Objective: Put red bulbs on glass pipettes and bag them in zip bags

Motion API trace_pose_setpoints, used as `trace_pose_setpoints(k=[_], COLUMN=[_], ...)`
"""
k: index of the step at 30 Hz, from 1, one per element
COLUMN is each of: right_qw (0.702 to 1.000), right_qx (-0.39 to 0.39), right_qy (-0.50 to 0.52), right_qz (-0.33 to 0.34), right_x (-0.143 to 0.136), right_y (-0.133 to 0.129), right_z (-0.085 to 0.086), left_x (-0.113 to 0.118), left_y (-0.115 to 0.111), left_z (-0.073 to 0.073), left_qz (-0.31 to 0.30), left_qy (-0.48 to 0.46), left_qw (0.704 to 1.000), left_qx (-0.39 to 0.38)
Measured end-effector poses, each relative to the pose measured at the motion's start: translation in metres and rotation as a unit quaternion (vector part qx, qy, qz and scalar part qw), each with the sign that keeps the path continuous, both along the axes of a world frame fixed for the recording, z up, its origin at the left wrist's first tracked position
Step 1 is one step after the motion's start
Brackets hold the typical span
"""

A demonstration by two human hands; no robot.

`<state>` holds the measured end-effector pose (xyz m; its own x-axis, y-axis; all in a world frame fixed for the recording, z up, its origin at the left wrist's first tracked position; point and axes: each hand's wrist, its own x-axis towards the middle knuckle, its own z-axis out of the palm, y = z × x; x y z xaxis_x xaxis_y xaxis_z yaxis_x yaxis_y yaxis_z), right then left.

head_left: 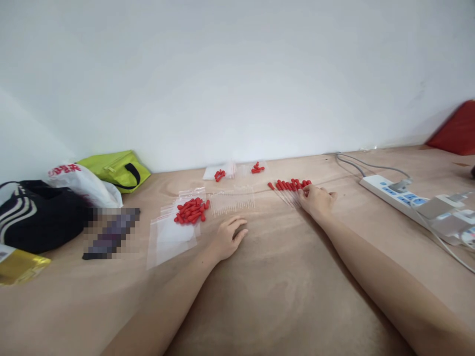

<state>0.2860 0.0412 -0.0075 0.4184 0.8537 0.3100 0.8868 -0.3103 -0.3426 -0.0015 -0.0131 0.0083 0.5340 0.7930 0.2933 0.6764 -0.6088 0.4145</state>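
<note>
From where I stand, a wood-grained table (278,291) runs up against a plain pale wall (237,74). A lime-green bag (107,165) and a black bag (55,222) with white stripes crowd the left end; a white power strip (389,192) with plugged-in adapters lies to the right. Red-bulbed droppers (285,185) lie side by side right of centre, bulbs toward the wall, their thin stems clear. The right hand (317,200) bends its fingers onto the row's right end; I can't tell whether it grips one. The left hand (228,237) rests empty, loosely curled, near glossy loose red bulbs (190,211) heaped on clear zip bags (172,242).
</note>
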Motion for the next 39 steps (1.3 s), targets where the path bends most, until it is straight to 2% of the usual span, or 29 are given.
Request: trace_pose_setpoints(k=[3,6,10,13,15,20,22,24,26,28,31,39], right_qw=[1.0,0.997,0.983,0.97,0.97,0.971,0.958,0.932,0.9,0.88,0.877,0.876], right_qx=[0.013,0.065,0.12,0.107,0.087,0.064,0.063,0.064,0.055,0.027,-0.02,-0.038], right_qy=[-0.009,-0.029,-0.061,-0.066,-0.048,-0.018,-0.019,-0.029,-0.049,-0.067,-0.075,-0.076], right_qz=[0.007,0.028,0.128,0.207,0.221,0.231,0.278,0.354,0.43,0.47,0.475,0.475], right_x=[-0.001,-0.009,-0.038,-0.07,-0.09,-0.12,-0.123,-0.124,-0.124,-0.125,-0.125,-0.106], right_y=[0.0,-0.004,-0.015,-0.02,-0.019,-0.003,0.003,0.006,0.006,0.006,0.006,-0.004], right_z=[-0.001,-0.001,0.001,0.002,0.003,0.004,0.004,0.003,0.001,-0.001,-0.003,-0.006], left_x=[-0.001,-0.001,-0.001,0.0,0.0,-0.002,-0.001,0.001,0.004,0.006,0.008,0.024], left_y=[0.001,0.002,0.002,0.001,0.003,0.023,0.035,0.045,0.052,0.056,0.058,0.048], left_z=[-0.002,-0.003,-0.004,-0.004,-0.006,-0.009,-0.009,-0.009,-0.008,-0.007,-0.007,-0.011], left_qz=[-0.001,-0.002,-0.005,-0.007,0.018,0.15,0.185,0.213,0.242,0.263,0.262,0.196], left_qy=[0.001,0.0,0.004,0.016,0.03,0.083,0.115,0.15,0.181,0.205,0.228,0.209], left_qw=[1.0,1.0,1.0,0.999,0.997,0.97,0.96,0.953,0.947,0.941,0.938,0.958], left_qx=[0.009,0.011,0.016,0.032,0.071,0.175,0.175,0.152,0.107,0.052,0.002,0.01])
